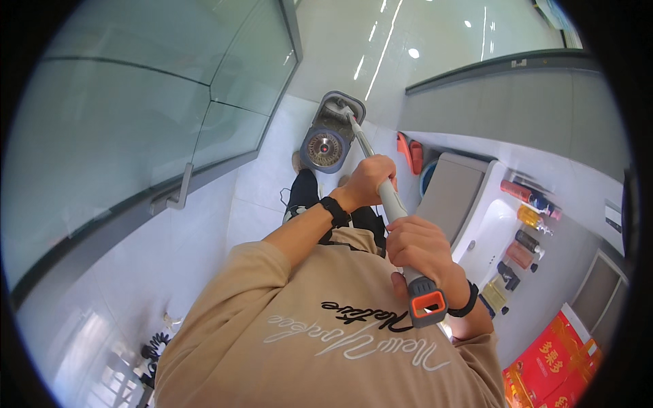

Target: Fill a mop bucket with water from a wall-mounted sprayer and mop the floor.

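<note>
A mop with a grey pole (363,140) slants from a bucket towards my chest. My left hand (368,179) is closed around the pole's middle. Nearer my body, my right hand (421,250) grips the thicker upper part, just below the dark end cap with an orange-rimmed hanging loop (428,304). The mop's lower end (343,110) is in the far compartment of a grey mop bucket (361,104), where its head is only partly visible. The bucket's round spin basket (325,149) lies on the side nearer my feet.
A framed glass door (240,102) with a lever handle (182,191) is on the left. Orange slippers (416,157) lie right of the bucket. Farther right are a grey cabinet (449,178), a white washbasin (495,229), several bottles (530,217) and a red bag (548,357).
</note>
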{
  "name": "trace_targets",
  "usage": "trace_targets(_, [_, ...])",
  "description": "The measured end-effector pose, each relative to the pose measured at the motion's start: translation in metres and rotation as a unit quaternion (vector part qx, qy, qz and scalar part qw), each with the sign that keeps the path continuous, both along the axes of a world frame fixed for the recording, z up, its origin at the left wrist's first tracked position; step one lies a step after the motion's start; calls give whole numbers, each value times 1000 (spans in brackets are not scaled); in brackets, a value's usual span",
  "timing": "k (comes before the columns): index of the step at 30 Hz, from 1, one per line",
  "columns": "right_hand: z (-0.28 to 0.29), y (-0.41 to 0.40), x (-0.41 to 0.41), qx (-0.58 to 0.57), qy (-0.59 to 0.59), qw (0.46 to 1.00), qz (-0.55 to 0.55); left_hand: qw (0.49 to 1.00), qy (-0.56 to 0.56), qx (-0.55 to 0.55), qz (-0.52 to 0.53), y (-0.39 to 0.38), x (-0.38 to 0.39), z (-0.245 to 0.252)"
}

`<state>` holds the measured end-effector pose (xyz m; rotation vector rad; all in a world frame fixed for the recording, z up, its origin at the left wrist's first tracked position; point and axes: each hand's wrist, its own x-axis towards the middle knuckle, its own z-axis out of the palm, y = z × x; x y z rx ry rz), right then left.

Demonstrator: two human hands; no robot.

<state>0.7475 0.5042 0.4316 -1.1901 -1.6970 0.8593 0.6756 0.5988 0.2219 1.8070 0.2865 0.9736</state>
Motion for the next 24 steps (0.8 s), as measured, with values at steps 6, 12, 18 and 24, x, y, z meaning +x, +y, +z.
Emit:
trace_targets(6, [1,-12,42,12,42,996,-78,999,30,-27,29,-12,42,10])
trace_targets(12, [-2,-41,97,18,26,999,-28,993,94,-33,55,-50,74,13])
trace_targets(18, [-13,-69,115,30,57,998,16,992,109,-45,50,-72,85,13])
trace_targets(24, [-13,-62,112,49,75,992,87,990,94,-60,91,-80,85,10])
